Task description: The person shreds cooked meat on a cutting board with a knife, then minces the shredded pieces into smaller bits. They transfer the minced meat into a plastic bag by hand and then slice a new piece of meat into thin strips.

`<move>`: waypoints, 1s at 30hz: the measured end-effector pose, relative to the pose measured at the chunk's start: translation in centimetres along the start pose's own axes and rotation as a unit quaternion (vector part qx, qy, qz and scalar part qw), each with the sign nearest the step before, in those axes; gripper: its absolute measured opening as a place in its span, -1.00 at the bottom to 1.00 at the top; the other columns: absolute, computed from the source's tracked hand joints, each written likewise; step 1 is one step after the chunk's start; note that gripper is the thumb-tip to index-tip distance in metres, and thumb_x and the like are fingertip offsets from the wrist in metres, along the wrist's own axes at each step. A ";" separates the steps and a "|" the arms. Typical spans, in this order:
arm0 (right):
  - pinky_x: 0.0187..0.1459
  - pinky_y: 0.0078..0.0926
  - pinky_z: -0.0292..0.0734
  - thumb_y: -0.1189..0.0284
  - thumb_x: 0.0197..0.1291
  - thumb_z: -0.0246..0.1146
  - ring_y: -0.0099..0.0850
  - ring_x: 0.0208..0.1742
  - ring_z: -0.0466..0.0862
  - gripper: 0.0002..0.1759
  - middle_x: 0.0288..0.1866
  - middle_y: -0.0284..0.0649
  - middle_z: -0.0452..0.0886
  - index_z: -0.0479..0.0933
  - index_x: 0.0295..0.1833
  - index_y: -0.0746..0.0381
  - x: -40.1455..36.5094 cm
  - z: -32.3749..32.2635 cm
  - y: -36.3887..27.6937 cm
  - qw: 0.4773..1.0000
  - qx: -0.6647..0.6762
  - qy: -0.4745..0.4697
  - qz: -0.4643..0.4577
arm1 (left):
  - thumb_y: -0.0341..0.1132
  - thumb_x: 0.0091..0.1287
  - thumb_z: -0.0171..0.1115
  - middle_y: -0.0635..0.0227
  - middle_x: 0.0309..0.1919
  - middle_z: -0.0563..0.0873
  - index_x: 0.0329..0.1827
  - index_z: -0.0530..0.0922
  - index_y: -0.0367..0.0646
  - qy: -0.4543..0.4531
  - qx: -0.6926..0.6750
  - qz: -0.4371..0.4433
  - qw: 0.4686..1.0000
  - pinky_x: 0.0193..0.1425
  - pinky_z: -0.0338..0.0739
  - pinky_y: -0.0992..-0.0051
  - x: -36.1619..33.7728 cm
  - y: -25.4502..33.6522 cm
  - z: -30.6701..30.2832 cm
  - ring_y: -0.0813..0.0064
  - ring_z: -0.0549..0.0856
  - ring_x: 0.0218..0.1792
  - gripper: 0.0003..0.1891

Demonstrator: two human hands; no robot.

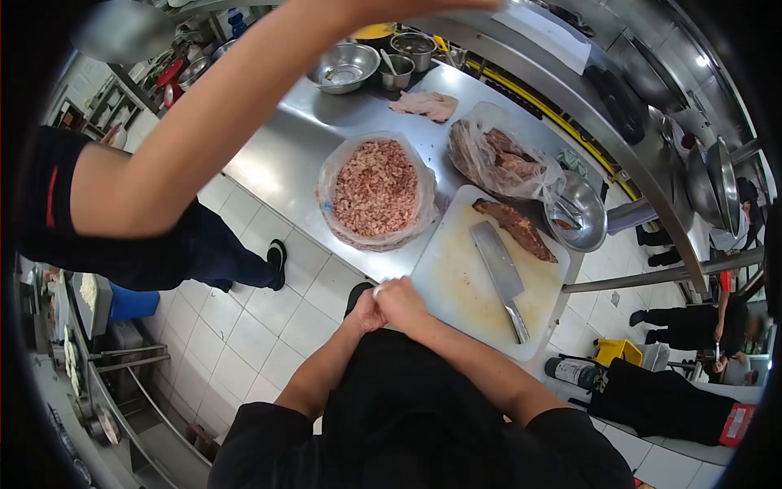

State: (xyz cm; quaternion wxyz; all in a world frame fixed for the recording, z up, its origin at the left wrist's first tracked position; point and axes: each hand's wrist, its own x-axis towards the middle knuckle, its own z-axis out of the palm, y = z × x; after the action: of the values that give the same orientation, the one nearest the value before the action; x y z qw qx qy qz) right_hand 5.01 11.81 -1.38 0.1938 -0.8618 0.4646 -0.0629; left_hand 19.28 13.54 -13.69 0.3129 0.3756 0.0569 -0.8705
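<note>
My left hand (368,312) and my right hand (400,303) are pressed together in front of my body, fingers closed. A small bit of white shows between them, too small to name. Just beyond my hands stands a clear plastic bag full of ground meat (376,187). To their right lies a white cutting board (446,281), stained yellowish. On it rest a cleaver (498,265), handle toward me, and a dark piece of meat (516,231). Neither hand touches the cleaver or the meat.
A co-worker's arm (220,122) reaches across the steel table (297,122) from the left. Behind are a plastic bag of meat (501,151), a metal bowl (582,213), a pale meat slab (424,105) and another bowl (344,68). A shelf edge (652,175) overhangs the right.
</note>
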 end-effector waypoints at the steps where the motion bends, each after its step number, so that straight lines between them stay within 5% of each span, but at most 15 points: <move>1: 0.26 -0.02 0.57 0.49 0.24 0.33 -0.04 0.06 0.81 -0.89 -0.12 -0.06 0.80 0.76 -0.21 0.25 -0.7 0.9 -0.1 0.998 0.048 -0.022 -0.035 | -0.08 0.68 -0.06 0.03 0.14 0.83 0.27 0.65 -0.26 0.004 -0.020 0.008 1.000 0.40 0.70 -0.05 -0.4 -0.1 0.2 0.08 0.82 0.22 -0.53; 3: 0.29 -0.01 0.58 0.49 0.27 0.33 -0.04 0.13 0.80 -0.88 -0.09 -0.07 0.80 0.74 -0.16 0.25 -1.3 0.5 -0.7 0.990 0.056 -0.088 -0.091 | -0.05 0.70 -0.04 0.04 0.24 0.79 0.24 0.66 -0.26 -0.126 -0.015 -0.038 0.991 0.51 0.64 -0.01 0.1 0.5 -1.9 0.04 0.77 0.29 -0.54; 6: 0.28 -0.05 0.57 0.49 0.21 0.40 -0.03 0.15 0.78 -0.89 -0.02 -0.04 0.77 0.73 -0.15 0.23 -1.6 -1.9 -0.8 0.990 0.124 0.009 -0.073 | -0.09 0.69 0.03 0.07 -0.01 0.84 0.08 0.69 -0.22 0.046 -0.044 0.012 0.998 0.09 0.84 0.20 -1.3 0.2 -1.3 0.23 0.86 -0.02 -0.62; 8: 0.29 -0.05 0.56 0.52 0.21 0.43 0.03 0.14 0.76 -0.85 -0.04 0.01 0.76 0.73 -0.10 0.28 -1.4 -3.7 0.0 0.982 0.162 0.079 -0.051 | -0.12 0.70 0.09 0.21 -0.33 0.79 -0.12 0.68 -0.16 -0.178 -0.099 -0.139 0.969 -0.49 0.66 0.52 -0.4 2.2 -4.5 0.51 0.76 -0.44 -0.66; 11: 0.13 -0.07 0.63 0.52 0.33 0.39 0.03 0.00 0.77 -0.84 -0.07 0.01 0.77 0.74 -0.03 0.32 -1.4 -6.1 1.7 0.943 0.198 0.265 0.020 | -0.13 0.71 0.13 0.38 -0.51 0.68 -0.27 0.63 -0.13 -0.066 -0.023 -0.004 0.998 -0.75 0.28 0.66 -5.8 8.0 6.3 0.68 0.52 -0.68 -0.64; 14: -0.04 -0.13 0.67 0.46 0.43 0.36 -0.02 -0.09 0.79 -0.80 -0.08 0.04 0.79 0.75 0.03 0.36 -0.5 -8.3 4.7 0.912 0.255 0.286 0.143 | -0.05 0.75 0.10 0.39 -0.51 0.69 -0.29 0.64 -0.19 -0.091 0.146 0.299 0.939 -0.70 0.35 0.60 -5.8 15.6 15.3 0.59 0.55 -0.68 -0.54; 16: -0.08 -0.17 0.68 0.44 0.44 0.37 -0.08 -0.14 0.80 -0.79 -0.11 0.05 0.80 0.75 0.02 0.36 1.0 -9.3 6.9 0.899 0.271 0.290 0.183 | -0.01 0.75 0.09 0.16 -0.22 0.85 -0.05 0.75 -0.27 0.032 0.321 0.443 0.836 -0.21 0.72 0.36 -3.7 19.8 18.7 0.32 0.84 -0.24 -0.53; 17: -0.12 -0.21 0.68 0.41 0.45 0.38 -0.14 -0.19 0.82 -0.78 -0.13 0.07 0.81 0.75 0.02 0.36 2.1 -9.6 8.0 0.886 0.286 0.290 0.223 | -0.01 0.75 0.09 0.16 -0.22 0.85 -0.05 0.75 -0.27 0.029 0.323 0.447 0.834 -0.21 0.72 0.36 -2.6 20.6 19.8 0.32 0.84 -0.24 -0.53; 18: -0.12 -0.21 0.68 0.41 0.45 0.38 -0.14 -0.19 0.82 -0.78 -0.13 0.07 0.81 0.75 0.02 0.36 3.2 -9.9 9.0 0.885 0.285 0.295 0.219 | 0.01 0.73 0.11 0.11 0.03 0.83 0.14 0.73 -0.25 0.148 0.565 0.569 0.579 0.14 0.61 0.18 -1.2 21.2 20.6 0.20 0.76 0.08 -0.54; 19: -0.09 -0.22 0.69 0.41 0.45 0.40 -0.19 -0.20 0.82 -0.76 -0.16 0.08 0.82 0.74 0.04 0.37 4.3 -10.2 9.9 0.883 0.279 0.294 0.236 | 0.02 0.72 0.12 0.06 0.28 0.81 0.32 0.72 -0.24 0.248 0.718 0.606 0.237 0.49 0.49 -0.01 -0.1 21.6 21.1 0.08 0.69 0.40 -0.50; 20: -0.07 -0.23 0.70 0.40 0.44 0.41 -0.24 -0.21 0.83 -0.73 -0.19 0.10 0.82 0.73 0.07 0.39 5.5 -10.3 10.9 0.881 0.273 0.293 0.252 | 0.04 0.67 0.16 0.14 0.60 0.60 0.55 0.61 -0.14 0.246 0.747 0.527 0.323 0.75 0.06 -0.12 1.3 22.0 20.6 0.01 0.36 0.70 -0.43; 23: -0.26 -0.25 0.67 0.39 0.46 0.42 -0.29 -0.35 0.79 -0.74 -0.31 0.00 0.80 0.70 0.00 0.42 9.5 -8.6 13.4 0.890 0.188 0.317 0.269 | 0.04 0.64 0.21 0.10 0.55 0.64 0.56 0.59 -0.14 0.262 0.725 0.573 0.279 0.72 0.12 -0.12 -0.2 21.0 22.2 -0.01 0.45 0.64 -0.42; 24: -0.26 -0.25 0.67 0.39 0.46 0.42 -0.29 -0.35 0.79 -0.74 -0.31 0.00 0.80 0.70 0.00 0.42 10.2 -10.5 12.5 0.888 0.187 0.322 0.270 | 0.05 0.58 0.29 0.15 0.53 0.63 0.53 0.62 -0.09 0.215 0.717 0.561 0.352 0.71 0.11 -0.14 -0.9 20.5 22.5 0.04 0.42 0.65 -0.42; 26: -0.50 -0.32 0.55 0.35 0.50 0.42 -0.32 -0.47 0.74 -0.73 -0.39 -0.13 0.74 0.65 -0.10 0.39 10.9 -13.9 11.0 0.821 0.385 0.086 0.412 | 0.05 0.52 0.37 0.16 0.55 0.60 0.50 0.64 -0.04 0.151 0.777 0.515 0.329 0.69 0.13 -0.16 -3.0 18.5 22.5 0.03 0.40 0.65 -0.42; 30: -0.67 -0.22 0.40 0.39 0.41 0.43 -0.29 -0.63 0.66 -0.73 -0.47 -0.08 0.71 0.65 -0.22 0.42 12.6 -13.7 11.8 0.777 0.504 0.194 0.323 | 0.06 0.36 0.55 0.29 0.57 0.54 0.44 0.68 0.04 0.122 0.783 0.537 0.291 0.68 0.13 -0.20 -3.5 15.8 20.7 0.08 0.34 0.66 -0.38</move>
State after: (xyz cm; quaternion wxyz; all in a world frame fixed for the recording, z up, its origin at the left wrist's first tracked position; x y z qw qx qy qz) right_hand -1.04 -8.15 5.64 0.5154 -0.4102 0.6451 -0.3873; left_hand 17.60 -4.24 5.66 0.2572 0.4909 -0.8281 -0.0841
